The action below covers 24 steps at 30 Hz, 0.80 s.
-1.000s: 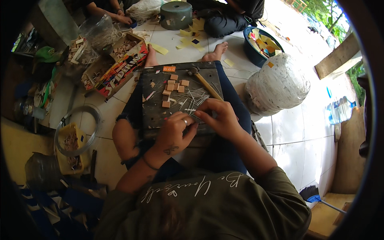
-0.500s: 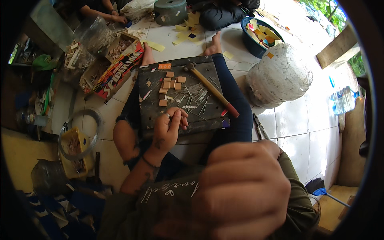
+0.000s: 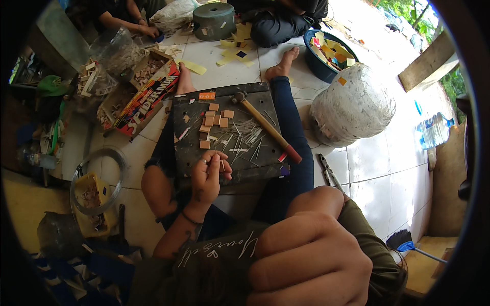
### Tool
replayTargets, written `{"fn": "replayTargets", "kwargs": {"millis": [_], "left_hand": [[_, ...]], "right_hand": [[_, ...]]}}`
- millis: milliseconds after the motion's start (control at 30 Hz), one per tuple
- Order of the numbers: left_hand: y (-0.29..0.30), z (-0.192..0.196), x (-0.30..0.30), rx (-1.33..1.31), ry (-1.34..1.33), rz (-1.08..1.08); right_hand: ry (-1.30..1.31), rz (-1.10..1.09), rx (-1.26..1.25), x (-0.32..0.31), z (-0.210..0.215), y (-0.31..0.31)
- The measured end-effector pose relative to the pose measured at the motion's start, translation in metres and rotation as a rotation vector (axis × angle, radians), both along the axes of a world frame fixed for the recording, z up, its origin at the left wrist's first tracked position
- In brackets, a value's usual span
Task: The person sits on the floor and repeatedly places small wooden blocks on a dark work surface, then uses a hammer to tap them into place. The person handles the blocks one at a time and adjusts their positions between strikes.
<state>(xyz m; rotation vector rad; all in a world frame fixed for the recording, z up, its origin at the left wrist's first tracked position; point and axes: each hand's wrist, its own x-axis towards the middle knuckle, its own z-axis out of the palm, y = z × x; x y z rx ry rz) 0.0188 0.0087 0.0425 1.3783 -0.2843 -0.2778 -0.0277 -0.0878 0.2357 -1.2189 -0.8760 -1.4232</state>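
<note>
Across my legs lies a dark board [image 3: 184,109] with several small wooden blocks [image 3: 209,121], scattered thin wire pins [image 3: 247,135] and a hammer [image 3: 268,126] with a wooden, red-ended handle. Over the board's near edge, my left hand [image 3: 208,174] pinches a small wooden block [image 3: 221,166] between thumb and fingers. My right hand [image 3: 316,250] is raised close to the camera, fingers curled tight with the knuckles toward me. Its palm and fingertips are hidden, so I cannot make out what it holds, if anything.
Pliers [image 3: 330,172] lie on the tiles at right, near a plastic-wrapped round container [image 3: 352,109]. At left are a printed cardboard box [image 3: 148,102] of wood pieces, a wire coil [image 3: 122,166] and a yellow tub [image 3: 109,206]. Other people sit beyond, near a blue basin [image 3: 311,51].
The board and my left hand appear slightly lower and farther left as the view shifts. My right hand has moved a little lower, still closed. The block stays in my left hand.
</note>
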Motion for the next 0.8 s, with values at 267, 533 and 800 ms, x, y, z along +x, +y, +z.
{"fn": "replayTargets", "kwargs": {"millis": [267,533,800], "left_hand": [[0.003,0.001,0.002,-0.025,0.127,-0.015],[0.005,0.026,0.000,0.325,-0.338,-0.002],[-0.005,0.014,-0.004,0.359,-0.281,-0.087]], "right_hand": [[0.586,-0.096,-0.223,0.009,-0.034,-0.022],[1.258,0.157,-0.404,0.059,-0.134,-0.078],[1.566,0.624,-0.079,0.046,-0.158,-0.093]]}}
